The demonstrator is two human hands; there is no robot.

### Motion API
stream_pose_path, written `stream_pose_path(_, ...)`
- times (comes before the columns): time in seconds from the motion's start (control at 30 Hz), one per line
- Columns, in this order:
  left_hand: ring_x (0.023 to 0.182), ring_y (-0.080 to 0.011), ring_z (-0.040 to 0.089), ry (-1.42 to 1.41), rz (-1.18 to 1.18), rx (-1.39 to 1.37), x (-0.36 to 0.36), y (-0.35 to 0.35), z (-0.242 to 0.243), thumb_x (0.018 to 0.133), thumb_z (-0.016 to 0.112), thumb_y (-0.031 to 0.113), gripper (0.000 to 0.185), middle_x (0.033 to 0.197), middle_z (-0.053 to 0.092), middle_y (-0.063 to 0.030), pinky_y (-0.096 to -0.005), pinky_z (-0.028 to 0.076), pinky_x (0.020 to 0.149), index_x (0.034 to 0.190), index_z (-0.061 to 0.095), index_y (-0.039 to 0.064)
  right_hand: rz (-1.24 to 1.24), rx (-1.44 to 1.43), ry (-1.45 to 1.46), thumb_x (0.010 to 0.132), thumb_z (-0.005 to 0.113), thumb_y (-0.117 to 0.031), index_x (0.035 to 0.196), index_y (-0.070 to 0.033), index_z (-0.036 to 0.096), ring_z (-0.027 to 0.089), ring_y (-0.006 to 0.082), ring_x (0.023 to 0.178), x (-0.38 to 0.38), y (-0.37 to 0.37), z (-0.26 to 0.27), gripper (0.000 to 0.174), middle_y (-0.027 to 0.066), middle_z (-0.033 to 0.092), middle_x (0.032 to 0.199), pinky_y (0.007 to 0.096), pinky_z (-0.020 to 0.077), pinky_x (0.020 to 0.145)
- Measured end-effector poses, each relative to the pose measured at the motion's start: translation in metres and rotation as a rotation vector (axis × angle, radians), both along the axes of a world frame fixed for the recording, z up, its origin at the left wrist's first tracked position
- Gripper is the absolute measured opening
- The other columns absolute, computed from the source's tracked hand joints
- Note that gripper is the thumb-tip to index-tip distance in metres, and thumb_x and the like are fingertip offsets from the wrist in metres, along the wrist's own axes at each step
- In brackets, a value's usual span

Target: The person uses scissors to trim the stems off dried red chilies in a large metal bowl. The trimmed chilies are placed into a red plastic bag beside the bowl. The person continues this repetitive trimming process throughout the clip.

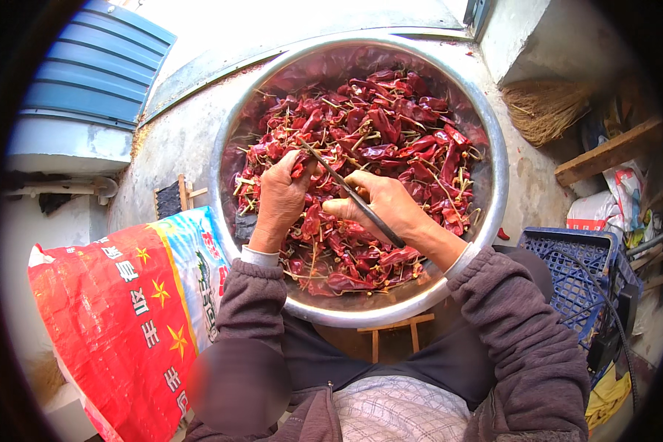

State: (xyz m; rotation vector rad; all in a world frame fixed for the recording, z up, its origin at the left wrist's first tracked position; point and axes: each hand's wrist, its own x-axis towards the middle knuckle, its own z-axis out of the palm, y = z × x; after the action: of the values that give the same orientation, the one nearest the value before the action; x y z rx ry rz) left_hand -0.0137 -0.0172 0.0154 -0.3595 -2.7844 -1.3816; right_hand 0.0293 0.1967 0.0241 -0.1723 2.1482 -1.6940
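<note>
A wide metal basin (221,138) stands before me, heaped with dried red chili peppers (384,127) and their pale stems. My left hand (283,193) is over the left part of the heap, its fingers pinched on a dried red chili (297,168). In my right hand (384,201) is a long, narrow dark metal tool (331,172), seen edge-on; whether it is scissors or a knife I cannot tell. Its tip points up and left, close above my left fingertips. The tool's dark rear end lies across my right palm towards the wrist.
Left of the basin a red and blue woven sack (105,293) bears writing. At the right are a blue plastic crate (574,265), a black cable (613,309), a straw broom (547,110) and a wooden board (608,152). Under the basin's near rim shows a wooden frame (395,323).
</note>
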Motion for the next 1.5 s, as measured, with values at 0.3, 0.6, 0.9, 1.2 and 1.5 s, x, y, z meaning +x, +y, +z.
stream_pose_path(0.3, 0.064, -0.0052, 0.052, -0.361, -0.061, 0.787, 0.001, -0.007, -0.007, 0.106, 0.065, 0.019, 0.020, 0.082, 0.069, -0.0002, -0.0216, 0.040, 0.056, 0.117, 0.070, 0.003, 0.053, -0.657, -0.300, 0.102, 0.069, -0.032, 0.113, -0.007, 0.060, 0.044, 0.0046, 0.047, 0.009, -0.003, 0.015, 0.028, -0.0011, 0.055, 0.074, 0.0230, 0.0355, 0.041)
stream_pose_path(0.6, 0.078, -0.0345, 0.067, 0.220, -0.054, -0.499, -0.011, -0.015, -0.051, 0.089, 0.075, 0.013, 0.015, 0.087, 0.069, -0.0149, -0.0448, 0.054, 0.072, 0.095, 0.064, 0.004, -0.607, -1.094, 0.164, 0.101, 0.061, -0.057, 0.125, -0.004, 0.053, 0.073, 0.0244, 0.095, -0.052, 0.072, 0.022, 0.058, 0.0183, 0.071, 0.108, 0.0423, 0.0605, 0.090)
stream_pose_path(0.9, 0.085, -0.0415, 0.072, -0.056, 0.080, -0.552, -0.012, -0.005, -0.037, 0.084, 0.074, 0.013, 0.024, 0.088, 0.072, -0.0241, -0.0488, 0.057, 0.078, 0.103, 0.063, 0.003, -0.449, -0.769, 0.099, 0.098, 0.064, -0.063, 0.116, -0.006, 0.053, 0.066, 0.0165, 0.087, -0.047, 0.077, 0.008, 0.061, 0.0087, 0.065, 0.099, 0.0317, 0.0541, 0.080)
stream_pose_path(1.2, 0.076, -0.0164, 0.070, -0.487, 0.246, 0.983, -0.012, -0.011, -0.009, 0.100, 0.056, -0.001, 0.040, 0.105, 0.073, -0.0099, -0.0240, 0.054, 0.058, 0.139, 0.058, 0.005, -0.010, 0.350, 0.220, 0.088, 0.073, -0.061, 0.102, 0.000, 0.059, 0.068, 0.0476, 0.093, -0.009, 0.020, 0.001, 0.064, 0.0294, 0.068, 0.091, 0.0562, 0.0523, 0.080)
stream_pose_path(1.5, 0.085, -0.0152, 0.072, -0.480, 0.133, 0.890, -0.002, -0.005, -0.006, 0.090, 0.068, -0.006, 0.037, 0.108, 0.074, -0.0082, -0.0244, 0.057, 0.067, 0.127, 0.066, 0.003, 0.070, 0.284, 0.176, 0.089, 0.073, -0.061, 0.107, 0.000, 0.060, 0.069, 0.0479, 0.091, -0.008, 0.003, -0.006, 0.065, 0.0273, 0.069, 0.088, 0.0541, 0.0532, 0.079)
